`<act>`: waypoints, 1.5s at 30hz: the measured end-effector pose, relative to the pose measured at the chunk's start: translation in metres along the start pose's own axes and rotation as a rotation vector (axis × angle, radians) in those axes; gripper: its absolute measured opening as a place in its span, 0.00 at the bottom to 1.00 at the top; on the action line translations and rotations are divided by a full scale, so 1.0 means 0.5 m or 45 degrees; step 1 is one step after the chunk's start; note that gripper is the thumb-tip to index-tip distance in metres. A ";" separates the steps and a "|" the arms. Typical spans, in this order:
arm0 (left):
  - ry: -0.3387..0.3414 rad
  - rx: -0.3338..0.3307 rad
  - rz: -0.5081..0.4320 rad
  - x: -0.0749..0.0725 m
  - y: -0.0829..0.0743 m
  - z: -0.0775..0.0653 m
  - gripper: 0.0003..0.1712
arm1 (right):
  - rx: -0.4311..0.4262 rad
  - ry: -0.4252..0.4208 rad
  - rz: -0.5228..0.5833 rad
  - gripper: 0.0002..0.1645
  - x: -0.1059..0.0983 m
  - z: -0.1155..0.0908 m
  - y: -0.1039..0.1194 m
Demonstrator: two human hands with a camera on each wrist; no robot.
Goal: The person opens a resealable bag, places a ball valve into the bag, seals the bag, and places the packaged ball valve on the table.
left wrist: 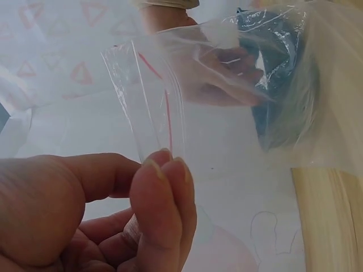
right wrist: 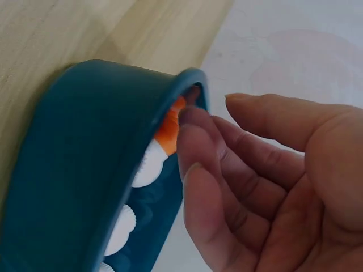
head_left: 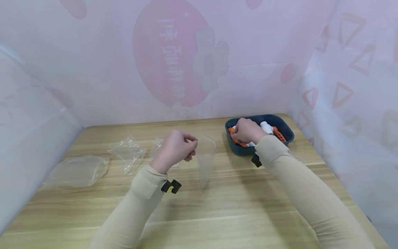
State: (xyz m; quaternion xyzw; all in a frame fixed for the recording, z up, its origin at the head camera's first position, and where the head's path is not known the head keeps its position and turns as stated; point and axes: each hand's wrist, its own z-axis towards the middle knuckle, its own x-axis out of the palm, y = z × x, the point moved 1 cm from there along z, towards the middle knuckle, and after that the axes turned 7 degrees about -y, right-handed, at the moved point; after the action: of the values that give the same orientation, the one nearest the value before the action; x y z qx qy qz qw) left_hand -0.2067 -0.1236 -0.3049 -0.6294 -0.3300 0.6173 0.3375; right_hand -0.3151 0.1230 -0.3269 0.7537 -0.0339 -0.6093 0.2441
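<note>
My left hand (head_left: pixel 177 147) pinches a clear zip-lock bag (head_left: pixel 206 155) near its mouth, and the bag hangs down over the table. In the left wrist view a red line runs along the bag's seal, close to my fingertips (left wrist: pixel 180 170). My right hand (head_left: pixel 248 130) reaches over a dark teal plastic basin (head_left: pixel 237 149), thumb apart from the loosely bent fingers. Those fingers (right wrist: pixel 199 141) are at the rim, beside an orange piece (right wrist: pixel 169 130) inside. White pieces with ribbed round ends (right wrist: pixel 150 167) lie in the basin too.
On the left of the wooden table (head_left: pixel 199 224) lie a large clear bag (head_left: pixel 82 169) and a crinkled one (head_left: pixel 128 152). Another clear bag (head_left: pixel 156 145) is partly behind my left hand. Printed cloth walls (head_left: pixel 109 69) stand at the back and sides.
</note>
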 end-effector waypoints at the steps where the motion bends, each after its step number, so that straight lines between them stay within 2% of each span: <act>1: 0.001 0.001 0.001 0.001 -0.001 0.001 0.14 | 0.003 -0.004 -0.003 0.20 0.003 0.003 0.000; 8: -0.013 -0.001 -0.006 0.005 -0.005 0.002 0.14 | 0.112 -0.012 -0.014 0.21 0.017 0.021 -0.005; 18: -0.051 -0.032 -0.013 0.009 -0.004 0.006 0.12 | 0.208 -0.003 -0.029 0.12 0.026 0.032 -0.004; 24: -0.054 -0.009 -0.012 0.010 -0.008 0.003 0.12 | 0.236 0.030 -0.005 0.10 0.022 0.031 -0.003; 33: -0.042 0.002 -0.021 0.013 -0.013 0.000 0.12 | 0.245 0.027 0.007 0.13 0.019 0.026 -0.011; 37: -0.039 -0.002 -0.021 0.015 -0.013 -0.001 0.12 | 0.252 0.026 0.058 0.13 0.018 0.024 -0.018; 40: -0.040 0.001 -0.022 0.016 -0.012 0.000 0.12 | 0.277 0.030 0.157 0.13 0.014 0.020 -0.023; 45: -0.046 0.009 -0.021 0.016 -0.013 0.004 0.12 | 0.277 -0.013 0.233 0.14 0.000 0.017 -0.027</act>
State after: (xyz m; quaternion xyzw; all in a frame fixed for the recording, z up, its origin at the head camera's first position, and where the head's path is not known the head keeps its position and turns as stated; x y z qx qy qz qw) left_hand -0.2084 -0.1133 -0.3042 -0.6142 -0.3390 0.6270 0.3386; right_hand -0.3262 0.1319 -0.3336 0.7663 -0.1695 -0.5811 0.2155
